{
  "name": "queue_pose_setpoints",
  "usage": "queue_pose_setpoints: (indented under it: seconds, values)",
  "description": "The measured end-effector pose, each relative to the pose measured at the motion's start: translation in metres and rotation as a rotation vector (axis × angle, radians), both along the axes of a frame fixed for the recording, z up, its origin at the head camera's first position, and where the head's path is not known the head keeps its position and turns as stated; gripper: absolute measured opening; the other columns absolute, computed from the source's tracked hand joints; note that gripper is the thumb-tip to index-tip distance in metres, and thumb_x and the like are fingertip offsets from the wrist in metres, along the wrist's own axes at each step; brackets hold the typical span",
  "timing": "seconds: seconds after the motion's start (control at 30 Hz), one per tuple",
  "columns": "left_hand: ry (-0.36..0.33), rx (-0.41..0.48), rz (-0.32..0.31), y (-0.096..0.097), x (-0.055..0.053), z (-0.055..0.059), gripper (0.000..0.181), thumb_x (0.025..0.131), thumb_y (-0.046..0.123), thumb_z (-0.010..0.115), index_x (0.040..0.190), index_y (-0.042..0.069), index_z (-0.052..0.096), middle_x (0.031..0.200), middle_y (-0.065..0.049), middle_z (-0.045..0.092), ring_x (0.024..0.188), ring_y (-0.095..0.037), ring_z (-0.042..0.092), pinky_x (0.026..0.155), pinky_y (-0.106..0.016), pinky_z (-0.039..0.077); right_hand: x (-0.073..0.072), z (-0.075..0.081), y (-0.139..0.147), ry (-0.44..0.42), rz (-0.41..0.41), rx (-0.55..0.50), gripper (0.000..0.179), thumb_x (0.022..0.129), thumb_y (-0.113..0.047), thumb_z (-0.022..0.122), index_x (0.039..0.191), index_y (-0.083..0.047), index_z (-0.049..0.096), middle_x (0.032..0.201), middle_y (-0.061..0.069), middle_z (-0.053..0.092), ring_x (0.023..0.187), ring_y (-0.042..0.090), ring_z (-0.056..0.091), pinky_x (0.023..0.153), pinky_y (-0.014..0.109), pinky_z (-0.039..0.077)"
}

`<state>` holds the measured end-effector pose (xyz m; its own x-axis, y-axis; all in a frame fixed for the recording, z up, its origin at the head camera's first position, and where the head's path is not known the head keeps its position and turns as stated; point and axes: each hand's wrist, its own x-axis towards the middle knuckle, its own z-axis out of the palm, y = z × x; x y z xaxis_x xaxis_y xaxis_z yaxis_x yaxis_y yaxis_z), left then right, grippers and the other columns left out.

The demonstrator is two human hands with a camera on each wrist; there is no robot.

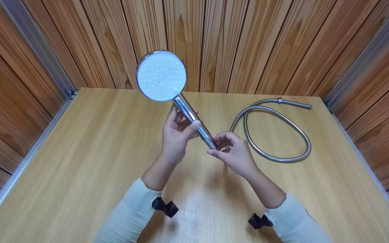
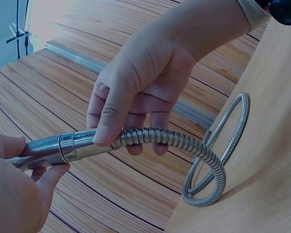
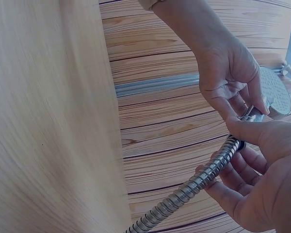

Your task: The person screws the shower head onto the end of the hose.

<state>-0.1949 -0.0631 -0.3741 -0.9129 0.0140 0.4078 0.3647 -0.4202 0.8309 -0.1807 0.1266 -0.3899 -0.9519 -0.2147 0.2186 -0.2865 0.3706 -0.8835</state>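
In the head view a chrome hand shower (image 1: 161, 76) with a round white spray face is held up over the table, its handle slanting down to the right. My left hand (image 1: 176, 135) grips the handle (image 1: 188, 111), thumb laid across the front. At the handle's lower end, my right hand (image 1: 236, 153) pinches the smooth metal hose end fitting (image 2: 87, 141) between thumb and fingers. The left wrist view shows this fitting meeting the handle in line. From it the ribbed metal shower hose (image 2: 213, 165) bends down to the table.
Behind the right hand, the hose (image 1: 309, 141) lies in a loop on the wooden table (image 1: 96, 152), its free end (image 1: 304, 105) pointing to the back right. Wood-plank walls (image 1: 214, 44) stand at the back and both sides. Small black devices (image 1: 171, 209) sit at both sleeve cuffs.
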Motion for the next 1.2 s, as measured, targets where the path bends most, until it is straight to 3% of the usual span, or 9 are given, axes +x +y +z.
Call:
queue_pose_setpoints:
  seconds: [0.23, 0.43, 0.53, 0.7, 0.83, 1.2]
  values:
    - [0.012, 0.010, 0.000, -0.0022, -0.0006, 0.0006, 0.079, 0.090, -0.004, 0.064, 0.155, 0.014, 0.023, 0.132, -0.018, 0.053, 0.115, -0.036, 0.057, 0.084, -0.050, 0.056, -0.0015, -0.0018, 0.0033, 0.033, 0.098, -0.021, 0.029, 0.086, -0.010, 0.075, 0.114, -0.005, 0.069, 0.098, 0.005, 0.067, 0.089, 0.021, 0.063, 0.073, 0.030, 0.058]
    - [0.007, 0.013, 0.003, -0.0025, 0.0000, 0.0009, 0.079, 0.090, -0.004, 0.064, 0.155, 0.015, 0.024, 0.131, -0.017, 0.054, 0.114, -0.036, 0.058, 0.084, -0.050, 0.056, -0.0012, -0.0011, 0.0054, 0.002, 0.164, -0.008, 0.031, 0.093, -0.014, 0.067, 0.121, -0.003, 0.065, 0.105, 0.008, 0.066, 0.095, 0.022, 0.062, 0.078, 0.028, 0.057]
    - [0.010, 0.006, 0.007, -0.0015, 0.0003, -0.0002, 0.079, 0.090, -0.005, 0.064, 0.155, 0.013, 0.023, 0.130, -0.018, 0.055, 0.113, -0.036, 0.058, 0.083, -0.050, 0.056, -0.0005, -0.0006, 0.0048, 0.011, 0.148, 0.004, 0.033, 0.089, -0.016, 0.073, 0.119, -0.003, 0.066, 0.103, 0.007, 0.065, 0.093, 0.021, 0.063, 0.077, 0.032, 0.058]
    - [0.004, 0.004, -0.001, 0.0007, 0.0019, -0.0012, 0.079, 0.090, -0.004, 0.064, 0.155, 0.013, 0.022, 0.130, -0.020, 0.054, 0.113, -0.036, 0.058, 0.083, -0.050, 0.056, 0.0000, -0.0017, 0.0009, 0.058, 0.053, 0.029, 0.035, 0.079, -0.017, 0.083, 0.107, -0.006, 0.067, 0.096, 0.004, 0.063, 0.086, 0.019, 0.062, 0.072, 0.034, 0.057]
    - [0.004, 0.001, 0.000, 0.0015, 0.0020, -0.0013, 0.076, 0.091, -0.003, 0.064, 0.154, 0.012, 0.025, 0.131, -0.018, 0.055, 0.114, -0.036, 0.058, 0.084, -0.050, 0.056, 0.0005, -0.0025, -0.0004, 0.063, 0.004, 0.032, 0.031, 0.078, -0.015, 0.083, 0.102, -0.007, 0.065, 0.091, 0.002, 0.064, 0.083, 0.019, 0.061, 0.070, 0.031, 0.057]
    - [0.005, 0.005, -0.003, 0.0004, 0.0017, -0.0005, 0.077, 0.091, -0.003, 0.064, 0.155, 0.013, 0.025, 0.129, -0.018, 0.055, 0.114, -0.036, 0.057, 0.084, -0.050, 0.056, 0.0005, -0.0042, 0.0023, 0.093, 0.062, -0.003, 0.025, 0.084, -0.012, 0.077, 0.108, -0.009, 0.071, 0.093, 0.001, 0.066, 0.084, 0.019, 0.062, 0.071, 0.036, 0.059]
